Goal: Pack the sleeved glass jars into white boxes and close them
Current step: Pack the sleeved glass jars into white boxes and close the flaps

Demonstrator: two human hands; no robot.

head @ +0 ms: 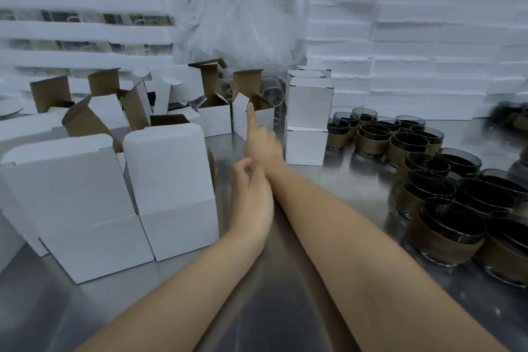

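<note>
Pointing right hand (264, 143) at open box (253, 116), left hand (251, 191) idle

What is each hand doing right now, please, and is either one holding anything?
Left hand: fingers loosely curled, holding nothing.
Right hand: index finger stretched toward an open white box, the others curled, holding nothing.
</note>
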